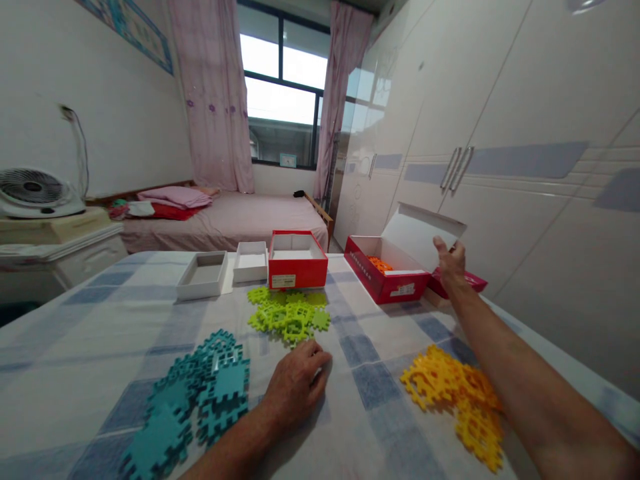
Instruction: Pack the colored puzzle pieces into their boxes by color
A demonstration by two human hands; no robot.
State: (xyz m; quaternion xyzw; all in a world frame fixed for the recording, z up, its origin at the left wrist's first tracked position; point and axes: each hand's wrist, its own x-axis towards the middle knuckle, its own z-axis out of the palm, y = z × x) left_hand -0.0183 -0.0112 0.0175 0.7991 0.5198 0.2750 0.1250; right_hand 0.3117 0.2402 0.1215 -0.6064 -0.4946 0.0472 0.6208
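My right hand (451,261) is at the side of the dark red box (400,288), its thumb against the white inside of the raised lid (415,230) and its fingers curled round the edge. Orange pieces (380,264) lie inside this box. On the checked cloth rests my left hand (300,375), fingers loosely curled, with nothing visible in it. Just beyond it is a pile of lime-green toothed plastic pieces (287,315). Teal pieces (200,383) spread out to its left. Yellow-orange pieces (453,393) lie beneath my right forearm.
A bright red open box (298,272) stands behind the green pile. Left of it are a small white box (250,270) and a grey-white tray (201,293). Another dark red part (473,281) lies right of the lidded box. Beyond the table are a bed (260,213) and wardrobe doors (540,233).
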